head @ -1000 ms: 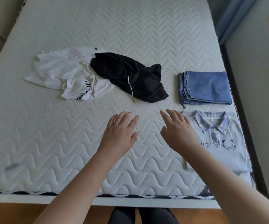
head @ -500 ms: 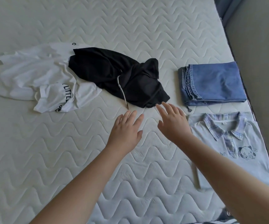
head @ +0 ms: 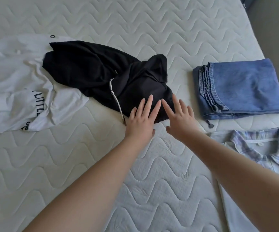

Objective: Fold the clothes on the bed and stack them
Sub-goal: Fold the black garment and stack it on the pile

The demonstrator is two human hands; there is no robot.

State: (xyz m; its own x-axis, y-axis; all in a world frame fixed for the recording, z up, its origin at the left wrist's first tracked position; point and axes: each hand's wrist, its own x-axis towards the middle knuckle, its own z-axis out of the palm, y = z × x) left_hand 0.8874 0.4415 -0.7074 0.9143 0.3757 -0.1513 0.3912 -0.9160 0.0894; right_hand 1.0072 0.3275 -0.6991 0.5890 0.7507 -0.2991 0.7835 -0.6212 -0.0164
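I take the black garment as my landmark. To its left, partly under its far corner, the white T-shirt lies crumpled and unfolded. A second ago my hands hovered over bare mattress short of the garment; now both have reached its near right corner. My left hand has its fingers spread flat over the black cloth beside the white drawstring, and my right hand lies spread alongside it, fingertips on the hem. Neither pinches anything yet, so I judge this the start of picking it up or smoothing it. Right of the garment sit the folded jeans, close to the bed's edge, and nearer me the collared shirt. Open mattress lies in front of the garment for folding.
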